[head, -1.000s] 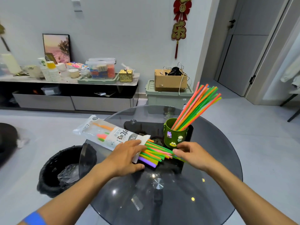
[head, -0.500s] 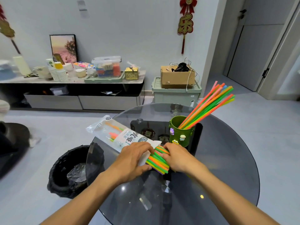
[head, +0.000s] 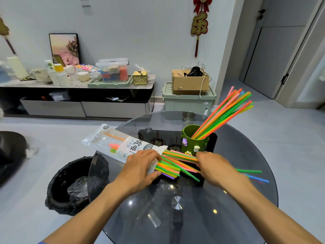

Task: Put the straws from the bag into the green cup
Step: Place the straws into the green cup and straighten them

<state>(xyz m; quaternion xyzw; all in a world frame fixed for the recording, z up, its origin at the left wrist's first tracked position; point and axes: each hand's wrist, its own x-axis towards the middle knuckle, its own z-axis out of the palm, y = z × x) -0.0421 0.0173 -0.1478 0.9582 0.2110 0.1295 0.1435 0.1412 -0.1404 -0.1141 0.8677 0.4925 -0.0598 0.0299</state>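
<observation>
Now pinning the bag flat with the left hand, fingers spread. Gripping pulled-out straws in the right hand beside the green cup.

Neon straws fanning from bag, more leaning in green cup
</observation>
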